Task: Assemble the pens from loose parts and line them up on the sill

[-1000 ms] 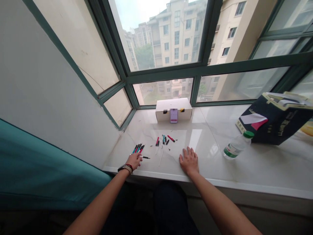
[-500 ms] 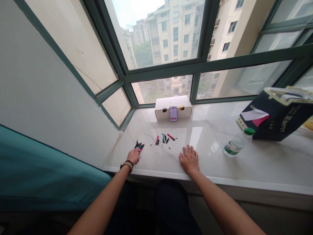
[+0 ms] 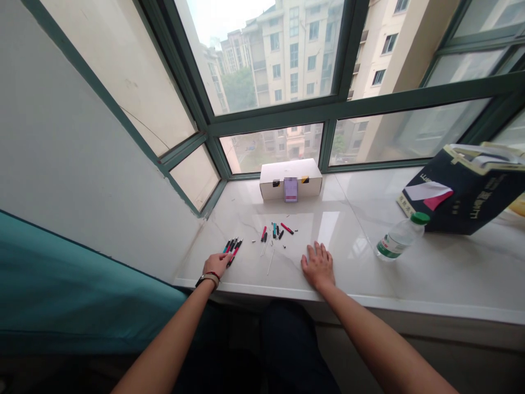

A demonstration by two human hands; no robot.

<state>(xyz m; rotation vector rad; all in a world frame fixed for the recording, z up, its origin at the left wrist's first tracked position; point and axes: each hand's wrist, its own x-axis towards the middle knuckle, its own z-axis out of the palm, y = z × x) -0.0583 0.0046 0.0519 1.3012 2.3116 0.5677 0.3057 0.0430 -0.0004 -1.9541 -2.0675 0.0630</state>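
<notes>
My left hand (image 3: 216, 265) is at the left of the white sill, its fingers drawn together on the near part of a red-and-black pen (image 3: 235, 252). That pen lies at the right side of a small row of pens (image 3: 229, 245), slanted side by side. My fingers hide part of the row. My right hand (image 3: 318, 266) rests palm down on the sill with fingers spread, holding nothing. Between the hands lie loose pen parts: a red barrel (image 3: 263, 233), a teal barrel (image 3: 274, 230), a red-and-black piece (image 3: 287, 229), black caps (image 3: 281, 235) and thin white refills (image 3: 270, 262).
Against the window stands a white box (image 3: 291, 168) with a small purple packet (image 3: 291, 190) at its front. To the right are a green-capped plastic bottle (image 3: 400, 239) and a dark blue paper bag (image 3: 463, 191). The sill's front edge (image 3: 369, 302) runs below my hands.
My left hand has shifted slightly left and toward me, uncovering more of the pens. The pens now lie more evenly side by side. My right hand stays put.
</notes>
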